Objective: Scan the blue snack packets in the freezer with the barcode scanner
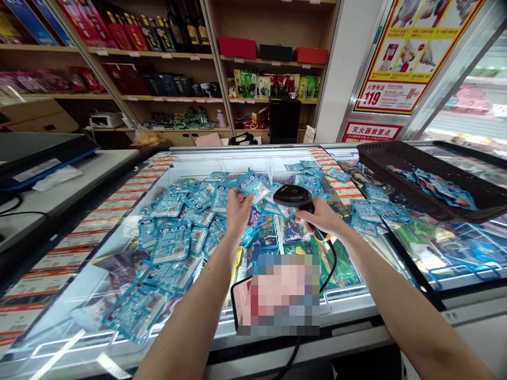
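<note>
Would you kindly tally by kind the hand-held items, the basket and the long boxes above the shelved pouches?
Blue packet, in the left hand: 1
Black scanner, in the right hand: 1
Brown basket: 1
Long boxes: 3
Total: 6

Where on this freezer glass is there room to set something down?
Bare glass shows between the barcode scanner cable and right forearm; another strip lies between the blue sachets and back rim. The left is crowded.

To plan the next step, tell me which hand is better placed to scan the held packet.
Likely the right hand: it grips the black scanner close to the packet, which the left hand holds with its barcode showing.
</note>
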A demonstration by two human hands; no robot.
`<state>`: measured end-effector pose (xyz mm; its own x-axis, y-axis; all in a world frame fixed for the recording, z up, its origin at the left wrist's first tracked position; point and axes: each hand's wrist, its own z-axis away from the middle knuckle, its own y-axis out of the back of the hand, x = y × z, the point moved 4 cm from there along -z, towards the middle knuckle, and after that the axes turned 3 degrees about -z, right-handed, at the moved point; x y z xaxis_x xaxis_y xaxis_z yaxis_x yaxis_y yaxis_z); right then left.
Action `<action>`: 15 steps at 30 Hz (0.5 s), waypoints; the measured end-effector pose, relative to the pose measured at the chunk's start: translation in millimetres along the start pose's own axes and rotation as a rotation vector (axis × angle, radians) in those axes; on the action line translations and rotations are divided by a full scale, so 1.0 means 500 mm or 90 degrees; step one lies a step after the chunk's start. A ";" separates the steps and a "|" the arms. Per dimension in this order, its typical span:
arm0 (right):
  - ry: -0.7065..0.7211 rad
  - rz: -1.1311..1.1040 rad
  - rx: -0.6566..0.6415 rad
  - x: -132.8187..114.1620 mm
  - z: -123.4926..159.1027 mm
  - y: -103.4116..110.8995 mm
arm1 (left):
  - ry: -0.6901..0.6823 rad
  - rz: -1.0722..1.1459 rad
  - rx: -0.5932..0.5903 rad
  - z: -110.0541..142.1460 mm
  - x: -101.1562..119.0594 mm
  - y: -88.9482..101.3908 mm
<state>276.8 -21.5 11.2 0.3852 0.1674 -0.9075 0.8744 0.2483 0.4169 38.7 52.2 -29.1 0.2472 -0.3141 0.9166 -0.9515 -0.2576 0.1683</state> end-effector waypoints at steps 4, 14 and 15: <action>-0.004 -0.011 -0.004 0.001 0.000 -0.001 | -0.004 -0.020 0.020 0.001 -0.001 0.002; -0.023 -0.110 0.060 0.012 -0.001 0.020 | -0.041 -0.052 0.058 -0.003 0.010 0.018; -0.029 -0.120 0.060 0.014 -0.002 0.022 | -0.047 -0.074 0.059 -0.006 0.015 0.023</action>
<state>288.7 -16.5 9.3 0.2227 0.0832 -0.9713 0.9553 0.1800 0.2344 28.9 49.6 -19.3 0.3701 -0.3426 0.8635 -0.8959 -0.3774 0.2342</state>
